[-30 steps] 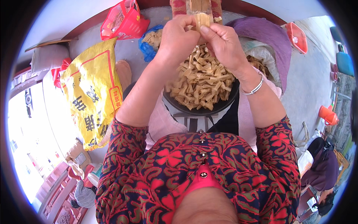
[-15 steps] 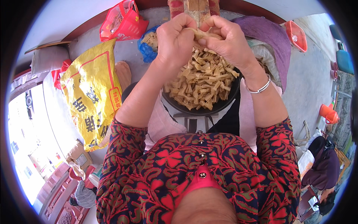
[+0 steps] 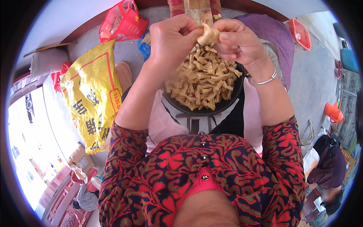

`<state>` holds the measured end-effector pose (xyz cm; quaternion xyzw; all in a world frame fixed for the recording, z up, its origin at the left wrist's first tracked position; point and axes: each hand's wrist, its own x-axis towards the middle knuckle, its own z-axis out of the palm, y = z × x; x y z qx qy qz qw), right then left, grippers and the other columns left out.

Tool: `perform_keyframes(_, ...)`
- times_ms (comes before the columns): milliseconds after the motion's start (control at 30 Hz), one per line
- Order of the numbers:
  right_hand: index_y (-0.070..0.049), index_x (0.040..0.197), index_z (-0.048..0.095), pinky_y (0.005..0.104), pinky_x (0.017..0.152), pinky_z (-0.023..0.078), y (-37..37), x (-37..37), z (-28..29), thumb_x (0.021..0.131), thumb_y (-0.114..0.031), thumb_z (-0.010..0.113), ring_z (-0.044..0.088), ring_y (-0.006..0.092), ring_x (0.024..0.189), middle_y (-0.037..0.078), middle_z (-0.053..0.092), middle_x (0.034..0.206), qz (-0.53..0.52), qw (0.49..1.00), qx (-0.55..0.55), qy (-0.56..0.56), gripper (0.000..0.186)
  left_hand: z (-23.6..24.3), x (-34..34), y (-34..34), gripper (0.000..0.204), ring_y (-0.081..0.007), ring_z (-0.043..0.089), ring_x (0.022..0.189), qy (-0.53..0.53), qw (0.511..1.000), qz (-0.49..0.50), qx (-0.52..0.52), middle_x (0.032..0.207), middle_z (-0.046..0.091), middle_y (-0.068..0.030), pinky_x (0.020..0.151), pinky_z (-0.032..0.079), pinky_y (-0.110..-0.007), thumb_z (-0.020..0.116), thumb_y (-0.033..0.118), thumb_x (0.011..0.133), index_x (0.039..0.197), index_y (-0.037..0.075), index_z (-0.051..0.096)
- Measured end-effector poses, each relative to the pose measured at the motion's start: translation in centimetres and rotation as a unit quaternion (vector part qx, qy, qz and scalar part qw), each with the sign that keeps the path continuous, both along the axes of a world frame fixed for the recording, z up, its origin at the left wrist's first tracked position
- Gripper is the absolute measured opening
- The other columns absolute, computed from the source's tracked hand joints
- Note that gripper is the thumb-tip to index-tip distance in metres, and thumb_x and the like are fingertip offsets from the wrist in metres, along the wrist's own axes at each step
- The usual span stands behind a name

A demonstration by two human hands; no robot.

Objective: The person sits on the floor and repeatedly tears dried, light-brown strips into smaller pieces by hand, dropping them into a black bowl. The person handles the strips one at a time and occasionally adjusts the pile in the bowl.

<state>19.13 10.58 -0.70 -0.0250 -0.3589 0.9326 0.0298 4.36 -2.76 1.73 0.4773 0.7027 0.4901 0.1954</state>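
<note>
Between the fingertips of both my hands is a pale tan strip (image 3: pixel 208 35), twisted like a bean curd knot. My left hand (image 3: pixel 171 41) pinches its left end, with the thumb and finger closed. The thumb and fingers of my right hand (image 3: pixel 242 44) grip its right side; that wrist wears a silver bangle. Below my hands, a round dark pan (image 3: pixel 239 95) in front of my lap holds a heap of similar tan knotted strips (image 3: pixel 204 81). The far part of the heap is partly hidden by my hands.
A yellow sack (image 3: pixel 90 94) lies to the left, with a red bag (image 3: pixel 123 22) and blue plastic bag (image 3: pixel 144 49) farther off. Purple cloth (image 3: pixel 264 34) and an orange-red basin (image 3: pixel 299 34) lie at the far right. A wooden board (image 3: pixel 198 9) stands straight ahead.
My hands have turned and moved slightly apart, so the strip shows more clearly as a twisted bundle. My left hand has shifted left; my right hand's fingers have opened out somewhat around the strip.
</note>
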Motion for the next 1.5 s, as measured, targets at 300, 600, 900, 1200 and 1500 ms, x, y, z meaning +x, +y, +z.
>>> perform_keyframes(300, -0.002, 0.103, 0.062, 0.0157, 0.044, 0.028, -0.9, -0.3, 0.7, 0.092, -0.016, 0.059, 0.032, -0.0002, 0.05, -0.007, 0.044, 0.064, -0.072, 0.991, 0.107, -0.037, 0.018, 0.8, -1.8, -0.3, 0.017, -0.0053, 0.045, 0.047, -0.198, 0.962, -0.185, -0.041, 0.053, 0.05, 0.0018, 0.044, 0.036, -0.021, 0.069, 0.015, 0.083, 0.075, 0.0, 0.063)
perform_keyframes(600, 0.003, 0.09, 0.062, 0.0177, 0.046, 0.025, 1.6, 2.2, 2.6, 0.09, -0.012, 0.062, 0.036, 0.0017, 0.052, -0.005, 0.047, 0.063, -0.202, 0.9, 0.386, 0.001, 0.015, 1.2, -2.1, -1.6, 0.034, -0.0063, 0.031, 0.031, -0.558, 0.789, -0.25, 0.058, 0.044, 0.031, 0.0079, 0.037, 0.024, -0.021, 0.054, 0.024, 0.092, 0.063, 0.013, 0.043)
perform_keyframes(900, 0.001, 0.08, 0.066, 0.0212, 0.05, 0.036, 0.6, 1.1, 0.5, 0.086, -0.01, 0.064, 0.046, 0.0022, 0.057, -0.006, 0.055, 0.063, -0.193, 0.851, 0.486, -0.058, 0.013, 0.2, -2.1, -0.7, 0.023, -0.0205, 0.059, 0.07, -0.036, 0.993, -0.106, -0.045, 0.071, 0.059, -0.0045, 0.064, 0.047, -0.033, 0.06, 0.024, 0.09, 0.093, 0.002, 0.062)
perform_keyframes(1200, 0.001, 0.077, 0.063, 0.0275, 0.048, 0.034, 2.9, -0.7, -0.7, 0.086, -0.02, 0.064, 0.039, 0.0066, 0.052, 0.002, 0.046, 0.054, -0.257, 0.736, 0.618, -0.105, 0.022, -1.8, -3.7, 1.7, 0.023, -0.0335, 0.054, 0.065, 0.163, 0.969, -0.154, -0.105, 0.07, 0.056, -0.0166, 0.061, 0.045, -0.039, 0.06, 0.028, 0.089, 0.096, 0.006, 0.06)
perform_keyframes(1500, -0.003, 0.073, 0.059, 0.0372, 0.052, 0.045, 3.7, -5.0, -2.0, 0.085, -0.019, 0.064, 0.059, 0.0334, 0.058, 0.016, 0.059, 0.063, -0.434, 0.583, 0.68, -0.093, 0.02, -4.8, -5.4, 5.2, 0.026, -0.031, 0.064, 0.066, 0.227, 0.971, 0.03, -0.075, 0.07, 0.064, -0.0116, 0.061, 0.049, -0.039, 0.064, 0.036, 0.086, 0.099, 0.014, 0.067)
